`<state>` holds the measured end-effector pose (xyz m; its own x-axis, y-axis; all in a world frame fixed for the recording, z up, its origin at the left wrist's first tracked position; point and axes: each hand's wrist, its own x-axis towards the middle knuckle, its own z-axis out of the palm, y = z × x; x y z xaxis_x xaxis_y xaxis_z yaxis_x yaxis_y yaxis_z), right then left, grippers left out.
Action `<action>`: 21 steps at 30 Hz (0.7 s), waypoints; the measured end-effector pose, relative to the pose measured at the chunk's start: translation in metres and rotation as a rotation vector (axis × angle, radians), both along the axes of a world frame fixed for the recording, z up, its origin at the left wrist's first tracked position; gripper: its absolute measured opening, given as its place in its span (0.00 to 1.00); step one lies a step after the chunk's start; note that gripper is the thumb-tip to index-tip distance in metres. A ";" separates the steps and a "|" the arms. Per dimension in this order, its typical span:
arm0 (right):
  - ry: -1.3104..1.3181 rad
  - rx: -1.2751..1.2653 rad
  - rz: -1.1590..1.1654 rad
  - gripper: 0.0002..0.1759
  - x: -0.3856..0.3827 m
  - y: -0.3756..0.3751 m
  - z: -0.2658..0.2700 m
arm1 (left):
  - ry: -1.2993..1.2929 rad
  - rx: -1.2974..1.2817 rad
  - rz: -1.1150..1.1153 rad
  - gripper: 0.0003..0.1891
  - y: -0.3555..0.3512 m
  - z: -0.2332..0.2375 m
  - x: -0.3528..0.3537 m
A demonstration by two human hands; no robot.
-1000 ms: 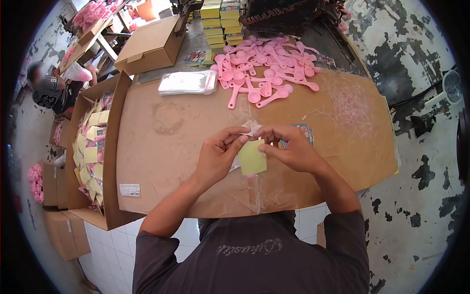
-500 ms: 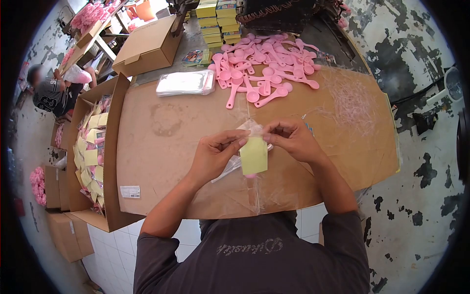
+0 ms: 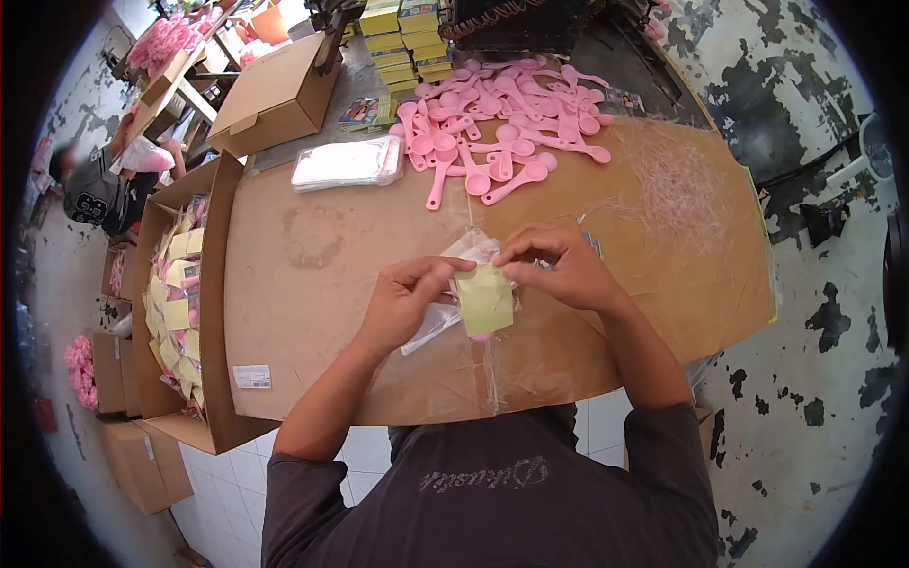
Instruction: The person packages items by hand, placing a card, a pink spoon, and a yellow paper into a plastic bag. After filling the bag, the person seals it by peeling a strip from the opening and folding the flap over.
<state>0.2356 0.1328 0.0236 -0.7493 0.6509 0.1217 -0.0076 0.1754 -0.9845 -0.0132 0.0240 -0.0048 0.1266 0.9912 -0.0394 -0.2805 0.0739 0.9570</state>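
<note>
A clear plastic bag [image 3: 486, 248] with a pale yellow card [image 3: 487, 308] lies over the cardboard-covered table between my hands. The pink end of a spoon [image 3: 483, 337] shows just below the card. My left hand [image 3: 405, 301] pinches the left side of the bag at the card's top edge. On the opposite side, my right hand [image 3: 559, 265] grips the bag's upper right edge, fingers bent and pressed together. More clear plastic [image 3: 428, 328] lies under my left fingers. A blue printed card [image 3: 593, 244] is partly hidden behind my right hand.
Pink measuring spoons [image 3: 502, 123] are heaped at the back, beside a stack of clear bags [image 3: 347, 163]. An open carton [image 3: 227, 312] of packed bags stands left. Thin plastic strips [image 3: 677, 185] lie right. Card stacks [image 3: 383, 43] and a closed box [image 3: 275, 95] stand behind; a person [image 3: 99, 194] sits far left.
My fingers have shifted slightly at the top of the bag, with the right hand nearer the card. The card's upper part now looks creased. The camera view has shifted a little.
</note>
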 end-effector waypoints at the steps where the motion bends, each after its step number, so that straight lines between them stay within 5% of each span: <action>1: -0.023 0.004 0.009 0.08 0.000 -0.001 -0.002 | 0.076 -0.003 0.012 0.14 0.000 0.004 0.005; 11: -0.058 -0.057 0.080 0.26 -0.002 -0.005 -0.001 | 0.160 -0.017 0.077 0.17 0.000 0.011 0.004; 17: 0.020 -0.126 0.075 0.26 -0.003 -0.003 -0.005 | 0.183 0.115 0.015 0.26 -0.001 0.014 0.008; 21: 0.034 -0.128 -0.051 0.17 -0.005 -0.006 0.000 | 0.190 -0.048 0.003 0.24 0.000 0.013 0.004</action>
